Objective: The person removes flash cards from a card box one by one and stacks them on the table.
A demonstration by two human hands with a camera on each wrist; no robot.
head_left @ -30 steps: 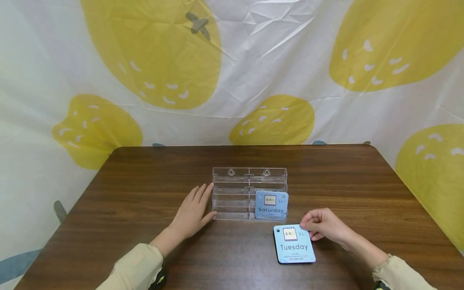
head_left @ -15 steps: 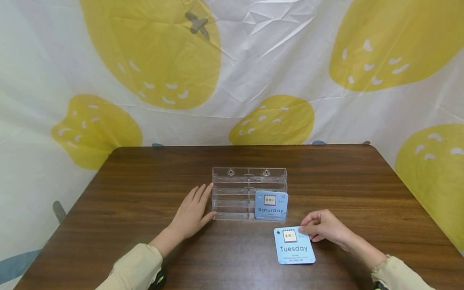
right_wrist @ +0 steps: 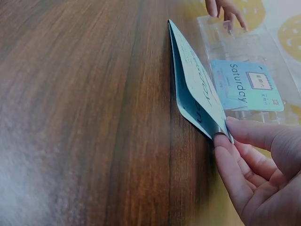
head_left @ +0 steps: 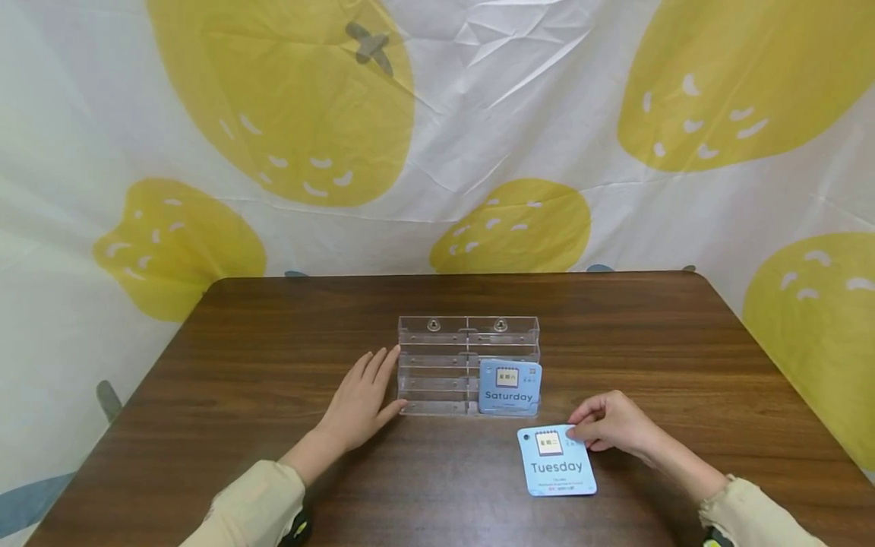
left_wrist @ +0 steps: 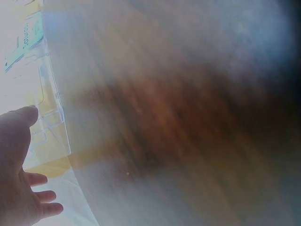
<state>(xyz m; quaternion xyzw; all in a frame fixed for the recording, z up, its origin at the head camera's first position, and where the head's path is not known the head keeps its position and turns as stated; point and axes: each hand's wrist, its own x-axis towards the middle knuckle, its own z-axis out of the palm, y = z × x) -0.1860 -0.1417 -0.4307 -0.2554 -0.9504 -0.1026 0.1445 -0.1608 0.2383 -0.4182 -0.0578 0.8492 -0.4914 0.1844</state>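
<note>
Note slight shift of Tuesday card [head_left: 557, 469], since earlier frame, toward 3 o'clock relative to clear holder [head_left: 431, 361]. Find it between 4 and 5 o'clock from holder, pinched at its 1 o'clock corner by right hand [head_left: 611, 425], with second card [right_wrist: 188, 107] fanned beneath. Observe left hand [head_left: 355, 406], wide, thumb apart, touching holder at 9 o'clock. See Saturday card [head_left: 510, 387] seated in holder at 4 o'clock, wooden table [head_left: 287, 327] underneath.

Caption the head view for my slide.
Right hand pinches the Tuesday card, left hand at the clear rack that holds the Saturday card.
</note>
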